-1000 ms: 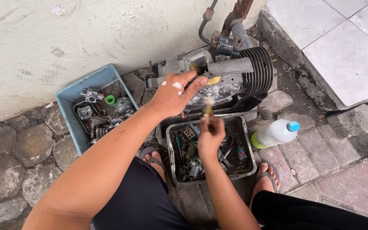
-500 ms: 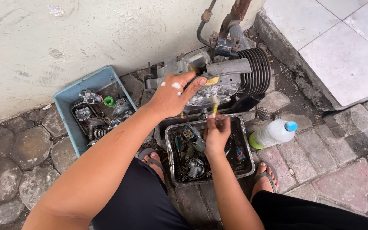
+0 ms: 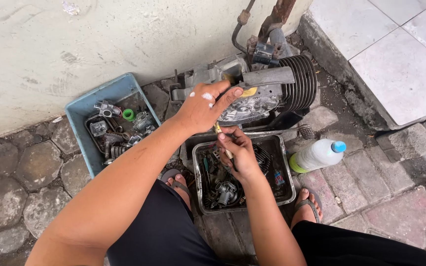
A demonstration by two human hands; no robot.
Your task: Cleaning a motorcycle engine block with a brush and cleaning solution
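A grey engine block (image 3: 267, 86) with a finned cylinder lies on the paving by the wall. My left hand (image 3: 205, 106) rests on its near side, fingers closed over the casing edge. Just below it, my right hand (image 3: 237, 152) grips a thin brush or tool with a yellowish handle (image 3: 219, 130), its tip pointing up at the engine. Under the right hand sits a metal tray (image 3: 284, 192) holding several greasy small parts, among them a carburettor (image 3: 225, 189).
A blue plastic tray (image 3: 87, 106) of engine parts and a green cap stands to the left. A clear bottle with a blue cap (image 3: 319, 155) lies to the right of the metal tray. My sandalled feet flank the tray. A tiled step rises at the upper right.
My right hand has dropped slightly and drawn closer under the left hand with the tool. The left hand stays on the engine.
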